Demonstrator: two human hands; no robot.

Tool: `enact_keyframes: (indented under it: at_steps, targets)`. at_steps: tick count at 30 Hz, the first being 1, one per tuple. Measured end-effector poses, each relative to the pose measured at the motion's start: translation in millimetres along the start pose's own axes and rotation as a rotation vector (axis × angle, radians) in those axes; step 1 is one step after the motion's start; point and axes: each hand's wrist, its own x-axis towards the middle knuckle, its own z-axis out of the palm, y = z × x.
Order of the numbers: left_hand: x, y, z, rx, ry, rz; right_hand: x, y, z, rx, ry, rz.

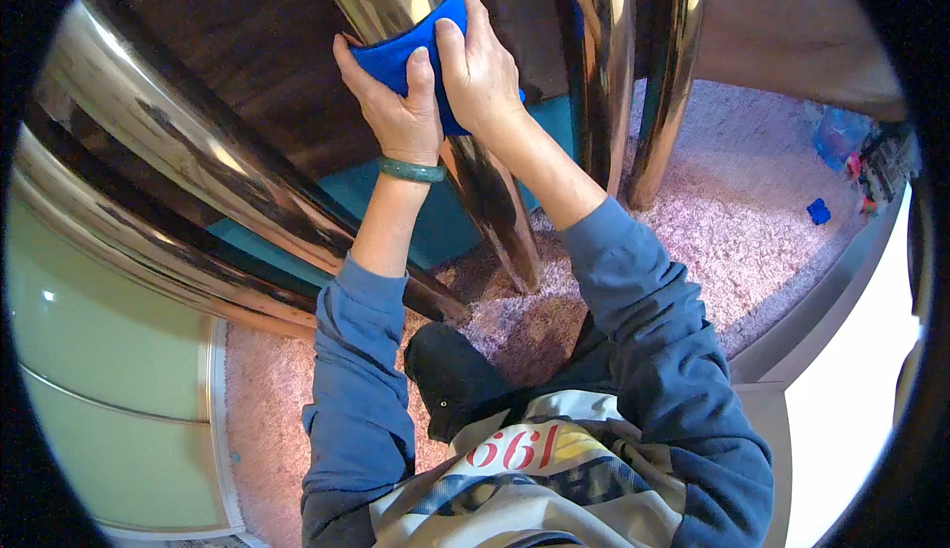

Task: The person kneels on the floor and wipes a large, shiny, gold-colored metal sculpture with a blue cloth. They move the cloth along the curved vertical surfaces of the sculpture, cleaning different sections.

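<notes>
A blue cloth [392, 60] is wrapped around the front of a shiny gold-toned metal post [493, 210], at the top centre of the head view. My left hand [397, 110] presses the cloth from the left side, its thumb lying on the fabric. From the right, my right hand [482, 65] grips the cloth and post, its thumb close to the left thumb. Both hands' fingertips behind the post are partly hidden. A green bangle [412, 170] circles the left wrist.
More curved metal posts [185, 147] stand at the left, and two [605, 65] at the right. Pink patterned carpet [727, 243] covers the floor. A small blue piece [819, 211] lies on it near assorted items. Green panels [111, 310] stand at the left edge.
</notes>
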Motion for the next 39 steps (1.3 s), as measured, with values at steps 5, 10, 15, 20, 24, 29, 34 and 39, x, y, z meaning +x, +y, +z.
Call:
enact_keyframes:
  at_steps: [5, 10, 15, 20, 24, 29, 34, 39]
  targets:
    - [-25.1, -4.2, 3.1, -0.094, -0.010, -0.055, -20.8, 18.3, -1.9, -0.001, 0.025, -0.013]
    - [-53.5, -7.4, 2.7, -0.079, -0.026, -0.100, -43.5, 42.5, -1.6, 0.008, -0.010, 0.023]
    - [-85.6, -26.4, 4.0, -0.122, -0.018, -0.143, -67.4, 59.7, -5.6, -0.010, -0.020, 0.030]
    - [-123.2, -40.0, 11.3, -0.208, -0.015, -0.199, -97.1, 89.8, -10.0, -0.044, -0.006, 0.012]
    - [-156.7, -55.3, 3.3, -0.055, -0.052, -0.205, -127.7, 112.1, -9.9, -0.020, -0.020, 0.057]
    - [-205.9, -68.6, 3.0, -0.025, -0.098, -0.264, -173.0, 147.9, -12.3, -0.023, -0.025, 0.130]
    - [-253.3, -80.4, 0.3, 0.048, -0.144, -0.339, -215.0, 178.9, -10.6, -0.044, -0.034, 0.194]
    - [-279.2, -85.6, -4.0, 0.078, -0.223, -0.422, -235.8, 189.4, -11.1, -0.063, 0.006, 0.234]
